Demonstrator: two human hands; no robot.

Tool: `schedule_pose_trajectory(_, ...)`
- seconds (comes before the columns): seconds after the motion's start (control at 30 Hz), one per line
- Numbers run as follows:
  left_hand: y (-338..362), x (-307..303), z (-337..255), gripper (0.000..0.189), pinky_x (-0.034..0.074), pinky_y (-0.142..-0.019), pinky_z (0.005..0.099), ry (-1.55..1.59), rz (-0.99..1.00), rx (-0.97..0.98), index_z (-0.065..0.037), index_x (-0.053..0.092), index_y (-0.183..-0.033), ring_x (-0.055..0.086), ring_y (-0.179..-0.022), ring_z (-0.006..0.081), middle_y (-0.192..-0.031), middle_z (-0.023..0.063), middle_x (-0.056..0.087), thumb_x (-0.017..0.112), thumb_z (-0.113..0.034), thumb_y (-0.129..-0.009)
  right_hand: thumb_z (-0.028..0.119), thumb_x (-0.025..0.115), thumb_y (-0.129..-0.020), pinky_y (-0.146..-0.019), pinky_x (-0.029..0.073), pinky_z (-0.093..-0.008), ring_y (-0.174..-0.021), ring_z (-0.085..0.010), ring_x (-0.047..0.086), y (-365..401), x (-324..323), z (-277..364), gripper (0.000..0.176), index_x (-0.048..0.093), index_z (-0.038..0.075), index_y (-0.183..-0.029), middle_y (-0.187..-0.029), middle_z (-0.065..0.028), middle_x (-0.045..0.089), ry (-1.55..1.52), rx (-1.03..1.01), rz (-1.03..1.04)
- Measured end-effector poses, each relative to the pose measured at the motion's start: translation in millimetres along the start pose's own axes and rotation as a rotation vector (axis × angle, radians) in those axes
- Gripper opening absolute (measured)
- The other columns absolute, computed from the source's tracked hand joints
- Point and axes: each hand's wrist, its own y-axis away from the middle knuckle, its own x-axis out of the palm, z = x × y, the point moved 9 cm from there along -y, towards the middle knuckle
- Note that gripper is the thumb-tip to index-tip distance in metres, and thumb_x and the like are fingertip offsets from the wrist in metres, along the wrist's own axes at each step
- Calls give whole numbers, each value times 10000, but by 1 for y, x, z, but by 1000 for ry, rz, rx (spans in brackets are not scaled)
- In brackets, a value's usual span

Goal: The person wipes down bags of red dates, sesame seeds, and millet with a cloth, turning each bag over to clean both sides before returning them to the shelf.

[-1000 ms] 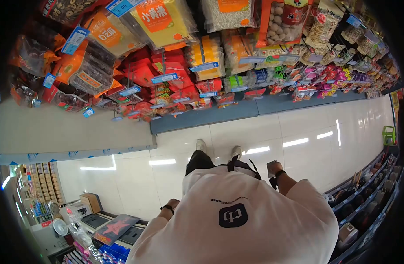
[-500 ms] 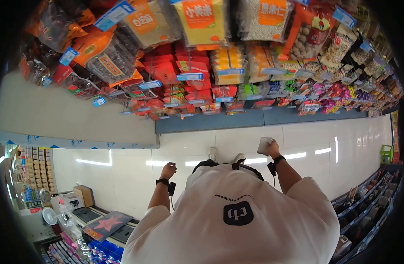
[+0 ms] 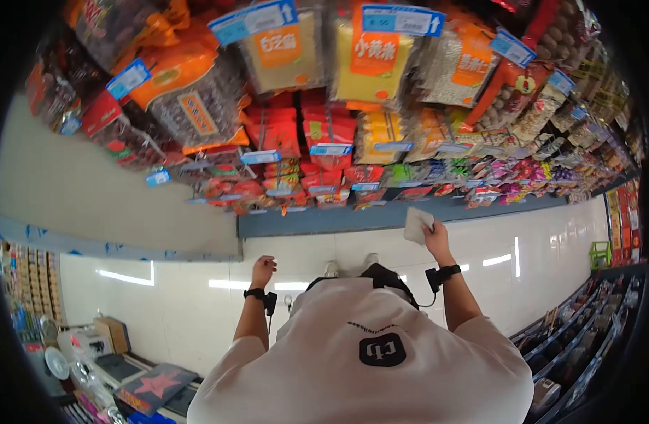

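The right hand [image 3: 435, 237] is raised in front of the body and closed on a small white packet [image 3: 415, 225], pinched at its lower edge; the packet sits just in front of the lowest row of the shelves [image 3: 381, 215], near the floor line. Any print on it is too small to read. The left hand [image 3: 262, 268] is lifted lower down, fingers loosely curled and holding nothing, over the white tiled floor [image 3: 536, 240]. Both wrists carry black straps, the right wrist strap [image 3: 443, 274] with a small device and cable. High on the shelves hangs a yellow bag [image 3: 372, 53] whose orange label reads 小黄米, under a blue price tag [image 3: 402, 20] with figures too blurred to make out. Beside it a paler bag [image 3: 281, 53] has an orange label I cannot read surely. The white shirt [image 3: 409, 381] bears a dark rounded logo [image 3: 382, 350] with letters.
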Motion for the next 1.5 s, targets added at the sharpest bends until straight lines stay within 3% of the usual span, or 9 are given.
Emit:
schedule_pose_trajectory(0.13, -12, -6, -219, 194, 529, -730, 303, -265, -169, 507, 30, 650, -1077, 665, -773, 169, -850, 94, 689, 604, -121, -964, 81, 691, -888, -860, 518, -316, -965, -209, 683, -45, -40, 175, 338, 628, 11, -1213, -1074, -121, 716, -85, -224, -21)
schedule_pose_trajectory(0.3, 17, 40, -458, 252, 515, -852, 306, 86, -54, 836, -1, 624, -1185, 649, -972, 177, -1072, 93, 642, 613, -146, -979, 108, 689, -913, -950, 463, -294, -1088, -164, 610, -99, -66, 309, 330, 624, 16, -1222, -1159, -54, 661, -437, -416, -38)
schedule_pose_trajectory(0.4, 24, 76, -547, 455, 474, -1012, 364, 7, -33, 977, 12, 467, -1390, 556, -1244, 231, -1358, 149, 540, 602, -164, -992, 132, 682, -922, -1013, 425, -311, -1207, -196, 551, -129, -64, 361, 307, 627, 3, -1195, -1328, -76, 565, -452, -599, -73)
schedule_pose_trajectory(0.47, 16, 93, -578, 589, 473, -1020, 403, -33, -148, 1023, 16, 389, -1435, 539, -1234, 294, -1385, 185, 481, 654, -184, -949, 131, 685, -919, -1004, 431, -315, -1197, -213, 554, -148, -55, 370, 299, 629, -2, -1181, -1318, -84, 560, -386, -658, -125)
schedule_pose_trajectory(0.6, 6, 114, -599, 702, 460, -1015, 418, 66, -105, 911, 27, 332, -1462, 539, -1228, 324, -1355, 246, 498, 696, -233, -922, 135, 697, -911, -983, 440, -326, -1141, -242, 568, -162, -39, 367, 280, 639, -9, -1143, -1229, -100, 566, -423, -626, -132)
schedule_pose_trajectory(0.8, -3, 107, -602, 492, 493, -690, 252, 85, -108, 867, 18, 523, -1247, 595, -858, 84, -1039, 63, 640, 764, -212, -885, 147, 701, -913, -954, 435, -294, -1108, -189, 529, -160, -33, 370, 269, 632, -12, -1118, -1194, -63, 495, -466, -651, 3)
schedule_pose_trajectory(0.87, 4, 124, -606, 339, 499, -727, 249, 378, 269, 772, 8, 546, -1162, 601, -873, 81, -1012, 34, 640, 716, -173, -932, 137, 699, -913, -962, 436, -291, -1119, -168, 538, -165, -28, 367, 289, 618, -25, -1138, -1206, -56, 516, -646, -522, 92)
schedule_pose_trajectory(1.03, 22, 139, -610, 311, 463, -957, 309, 517, 423, 832, -8, 415, -1255, 550, -1139, 141, -1224, 96, 581, 578, -110, -1010, 93, 686, -913, -973, 435, -287, -1134, -140, 544, -152, -35, 378, 308, 593, -30, -1179, -1231, -49, 544, -677, -612, 58)
schedule_pose_trajectory(1.5, 79, 144, -570, 512, 397, -1081, 357, 610, 526, 790, -17, 322, -1415, 499, -1287, 189, -1391, 116, 513, 591, -39, -979, 109, 662, -942, -944, 465, -284, -1079, -115, 581, -86, -37, 365, 327, 573, -9, -1234, -1168, -33, 620, -717, -615, 66)
